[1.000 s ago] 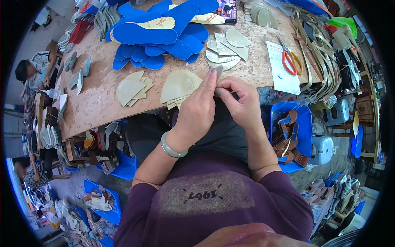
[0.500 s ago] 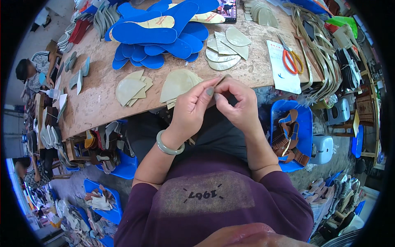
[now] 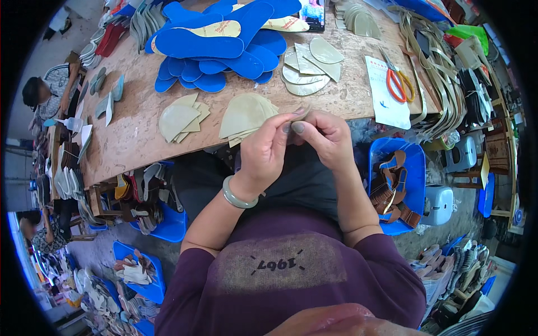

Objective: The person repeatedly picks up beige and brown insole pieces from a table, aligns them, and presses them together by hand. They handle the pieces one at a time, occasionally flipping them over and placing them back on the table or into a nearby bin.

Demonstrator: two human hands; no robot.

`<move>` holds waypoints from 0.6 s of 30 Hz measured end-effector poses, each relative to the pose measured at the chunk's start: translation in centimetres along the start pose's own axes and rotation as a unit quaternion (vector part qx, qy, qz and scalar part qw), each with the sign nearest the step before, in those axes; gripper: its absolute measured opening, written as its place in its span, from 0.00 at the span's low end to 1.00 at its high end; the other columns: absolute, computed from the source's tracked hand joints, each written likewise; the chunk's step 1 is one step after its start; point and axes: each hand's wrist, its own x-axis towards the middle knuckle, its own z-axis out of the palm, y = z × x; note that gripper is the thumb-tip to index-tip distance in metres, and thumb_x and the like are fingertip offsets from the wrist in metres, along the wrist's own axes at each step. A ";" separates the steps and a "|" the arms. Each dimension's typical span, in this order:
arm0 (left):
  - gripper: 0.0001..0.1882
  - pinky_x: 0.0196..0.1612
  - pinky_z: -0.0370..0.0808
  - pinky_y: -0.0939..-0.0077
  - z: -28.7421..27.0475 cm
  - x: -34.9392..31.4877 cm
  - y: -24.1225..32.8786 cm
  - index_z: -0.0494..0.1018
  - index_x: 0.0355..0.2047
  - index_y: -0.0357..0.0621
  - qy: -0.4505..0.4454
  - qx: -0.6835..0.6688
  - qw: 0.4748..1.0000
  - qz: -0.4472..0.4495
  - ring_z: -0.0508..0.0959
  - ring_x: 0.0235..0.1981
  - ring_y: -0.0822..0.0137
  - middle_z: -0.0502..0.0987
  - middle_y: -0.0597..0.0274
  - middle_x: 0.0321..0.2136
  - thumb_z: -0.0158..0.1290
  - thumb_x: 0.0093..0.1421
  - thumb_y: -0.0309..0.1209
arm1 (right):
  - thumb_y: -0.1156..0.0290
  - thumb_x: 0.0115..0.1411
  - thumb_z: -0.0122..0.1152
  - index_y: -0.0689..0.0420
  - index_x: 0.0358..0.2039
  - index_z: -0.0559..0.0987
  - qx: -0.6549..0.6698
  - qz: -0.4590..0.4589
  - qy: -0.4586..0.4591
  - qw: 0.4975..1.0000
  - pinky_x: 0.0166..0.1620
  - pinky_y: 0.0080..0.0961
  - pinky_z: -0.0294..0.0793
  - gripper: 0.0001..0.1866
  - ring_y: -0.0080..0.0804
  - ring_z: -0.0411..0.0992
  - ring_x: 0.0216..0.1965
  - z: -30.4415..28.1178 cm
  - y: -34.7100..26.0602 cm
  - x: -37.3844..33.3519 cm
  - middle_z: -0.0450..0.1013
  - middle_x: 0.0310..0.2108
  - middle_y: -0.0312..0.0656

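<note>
Just off the table's near edge, my left hand (image 3: 264, 150) and my right hand (image 3: 329, 138) meet, thumbs and fingertips pinched together. Between them is a thin olive-beige piece (image 3: 301, 115), seen nearly edge-on and mostly covered by the fingers. Its colour matches the half-round beige pieces close by: a fanned stack (image 3: 246, 115) beside my left hand, a smaller stack (image 3: 178, 119) further left, and a shinier pile (image 3: 307, 75) beyond my hands. Blue insoles (image 3: 199, 43) lie heaped at the back of the wooden table (image 3: 140, 143).
Orange-handled scissors (image 3: 399, 84) rest on a white paper sheet (image 3: 388, 106) to the right, near hanging straps (image 3: 443, 84). A blue bin (image 3: 417, 159) of brown shoe parts stands below right. Two people (image 3: 56, 92) (image 3: 47, 235) are at the far left.
My hands have come slightly lower and nearer to me, still pinching the piece. The right thumb has shifted close beside the left thumb. The piece has tilted.
</note>
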 end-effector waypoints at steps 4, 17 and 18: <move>0.11 0.41 0.74 0.81 0.1 0.2 -0.3 0.71 0.44 0.35 0.057 -0.326 0.922 -0.201 0.78 0.37 0.73 0.79 0.59 0.38 0.45 0.68 0.29 | 0.75 0.56 0.56 0.59 0.18 0.72 0.385 0.010 0.058 0.921 0.26 0.19 0.65 0.10 0.21 0.67 0.21 1.3 1.8 -1.0 0.71 0.20 0.37; 0.11 0.40 0.76 0.77 -1.3 1.6 -1.4 0.75 0.39 0.38 0.087 -0.455 0.850 -0.249 0.79 0.35 0.71 0.80 0.60 0.34 0.52 0.64 0.34 | 0.81 0.50 0.56 0.60 0.14 0.65 -0.079 -0.190 0.010 0.978 0.23 0.21 0.62 0.13 0.29 0.65 0.18 1.6 -0.6 -0.7 0.70 0.18 0.41; 0.11 0.37 0.77 0.78 -1.5 2.5 -0.6 0.75 0.38 0.39 0.091 -0.451 0.845 -0.270 0.80 0.32 0.72 0.80 0.61 0.33 0.52 0.64 0.34 | 0.81 0.50 0.56 0.60 0.14 0.65 -0.069 -0.200 0.010 0.977 0.23 0.21 0.62 0.13 0.29 0.65 0.19 1.1 -0.3 -1.1 0.70 0.18 0.41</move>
